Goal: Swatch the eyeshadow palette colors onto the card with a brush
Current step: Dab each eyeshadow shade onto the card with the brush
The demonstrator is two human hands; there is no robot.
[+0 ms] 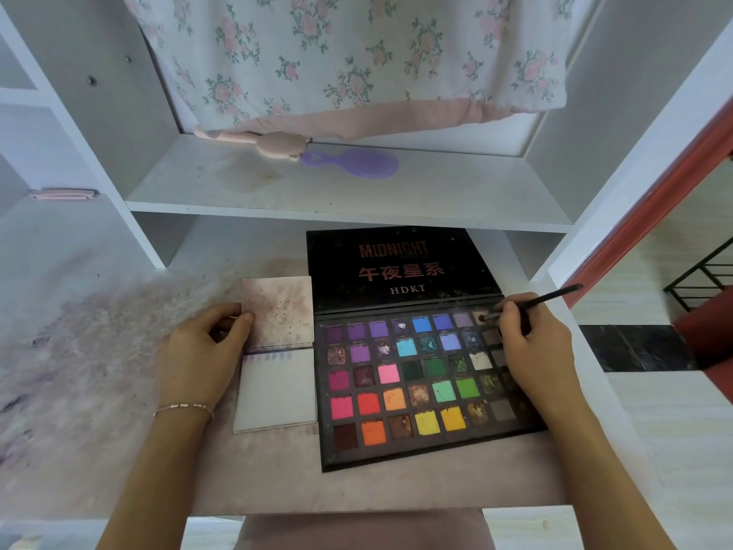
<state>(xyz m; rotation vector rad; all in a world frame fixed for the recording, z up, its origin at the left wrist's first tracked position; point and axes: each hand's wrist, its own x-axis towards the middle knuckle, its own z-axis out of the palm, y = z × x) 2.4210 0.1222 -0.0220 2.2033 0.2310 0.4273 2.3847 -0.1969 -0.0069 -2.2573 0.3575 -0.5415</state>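
Note:
An open black eyeshadow palette [420,383] lies on the desk, its lid [396,267] laid back with "MIDNIGHT" printed on it and several rows of coloured pans facing up. Left of it lies a white card [277,391] with a short row of purple swatches along its top edge; a stained square card [279,311] sits just above it. My left hand [202,351] pinches the left edge of the stained card. My right hand [531,347] holds a thin dark brush [543,299], whose tip touches a brownish pan in the palette's top right corner.
The desk [99,351] is stained with purple powder. A shelf [337,192] above the palette carries a purple hand mirror [357,162] and a pink object [273,144]; a floral cloth [357,53] hangs behind. White side panels flank the desk; a padded seat edge [357,529] sits below.

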